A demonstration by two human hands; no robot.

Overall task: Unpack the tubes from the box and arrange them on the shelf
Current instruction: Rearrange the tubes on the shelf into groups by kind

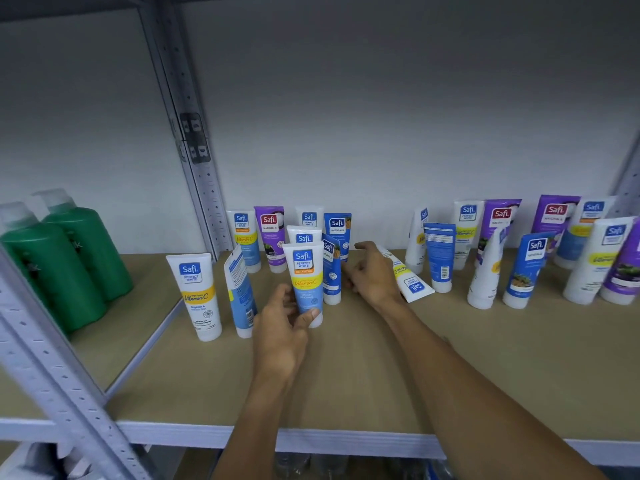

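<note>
An oil-control tube (303,282) is held upright on its cap near the middle of the shelf board (363,382). It is clamped by the left hand (282,323), with the thumb pressed across its lower front and the fingers curled round its left edge. The low grip is judged to be chosen so that the cap can be seated flat and the label turned forward, in line with the front row. At three o'clock of it the right hand (372,277) is held with loosely curled fingers just beside a blue Naturals tube (330,271). Whether that tube is touched or pinched cannot be told, though the hand seems placed to steady it while its neighbour is set down. The box is not seen. Room is tight: directly behind, at twelve o'clock, a second white tube (304,235) is stood, and at nine o'clock a back-to-front tube (239,292) is leaned, with a Vitamin C tube (195,296) beyond it. Past the right hand, at three o'clock, a lying tube (407,278) is stretched flat on the board, and further that way a looser cluster of tubes (535,265) is stood, several of them tilted. Green bottles (69,265) are stood in the next bay at nine o'clock, behind a perforated upright (199,157). The standing tubes are narrow-based, and a nudge from either wrist is judged likely to topple them.
</note>
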